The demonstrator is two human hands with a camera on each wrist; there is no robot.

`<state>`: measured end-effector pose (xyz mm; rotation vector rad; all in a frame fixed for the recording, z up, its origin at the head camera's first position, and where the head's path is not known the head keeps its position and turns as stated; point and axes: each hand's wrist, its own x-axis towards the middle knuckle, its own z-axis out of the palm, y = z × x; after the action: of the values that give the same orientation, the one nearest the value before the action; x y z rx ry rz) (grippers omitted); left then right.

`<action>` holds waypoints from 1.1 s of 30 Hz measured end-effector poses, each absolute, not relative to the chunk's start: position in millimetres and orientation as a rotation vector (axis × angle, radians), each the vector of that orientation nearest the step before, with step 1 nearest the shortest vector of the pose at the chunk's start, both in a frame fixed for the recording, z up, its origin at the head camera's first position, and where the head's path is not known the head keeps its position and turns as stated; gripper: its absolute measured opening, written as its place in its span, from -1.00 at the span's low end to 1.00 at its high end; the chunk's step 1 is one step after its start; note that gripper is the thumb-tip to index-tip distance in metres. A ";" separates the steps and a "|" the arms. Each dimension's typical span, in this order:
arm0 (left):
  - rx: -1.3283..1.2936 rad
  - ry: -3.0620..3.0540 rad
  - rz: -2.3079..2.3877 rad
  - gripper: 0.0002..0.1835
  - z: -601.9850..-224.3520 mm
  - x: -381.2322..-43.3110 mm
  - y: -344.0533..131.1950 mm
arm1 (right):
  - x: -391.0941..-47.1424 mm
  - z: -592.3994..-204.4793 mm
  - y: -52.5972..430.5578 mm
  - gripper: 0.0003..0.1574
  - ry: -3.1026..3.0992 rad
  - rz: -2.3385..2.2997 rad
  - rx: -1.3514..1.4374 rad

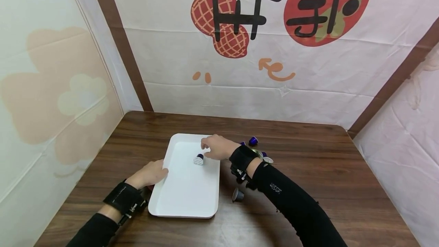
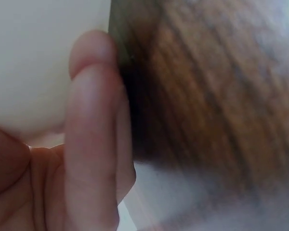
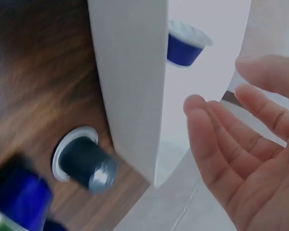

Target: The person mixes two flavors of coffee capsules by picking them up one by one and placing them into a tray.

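My left hand [image 1: 151, 172] grips the left rim of a white rectangular tray [image 1: 185, 197], thumb on top. In the left wrist view, its fingers [image 2: 91, 144] lie against the tray's edge. A dark blue coffee capsule [image 1: 198, 159] with a pale lid lies inside the tray, tilted on its side. Over the tray's upper right part is my right hand [image 1: 218, 148], its fingers loosely bent and holding nothing. The right wrist view shows the blue capsule [image 3: 185, 45] apart from those fingertips.
A grey capsule [image 1: 238, 195] lies on the wooden table [image 1: 308, 170] right of the tray. Several more capsules, including a blue one [image 1: 253, 141], sit beyond my right forearm, which partly hides them. A dark capsule [image 3: 84, 159] stands close to the tray's wall.
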<state>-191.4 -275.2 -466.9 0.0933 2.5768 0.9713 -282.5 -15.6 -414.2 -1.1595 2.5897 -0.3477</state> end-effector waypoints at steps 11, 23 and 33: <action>0.057 2.564 0.942 -0.54 -462.6 -191.5 -272.4 | -297.7 -407.1 30.3 -0.69 2.681 -0.353 -0.925; 0.073 2.558 0.961 -0.54 -463.4 -190.5 -272.5 | -297.0 -427.2 31.9 -0.83 2.685 -0.246 -0.838; 0.053 2.572 0.921 -0.54 -465.1 -191.4 -272.9 | -296.4 -438.6 28.6 -0.71 2.674 -0.231 -0.831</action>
<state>-191.4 -272.9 -465.1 0.0530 2.5724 0.9206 -296.4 28.6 -438.6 -0.8309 2.6737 -0.2307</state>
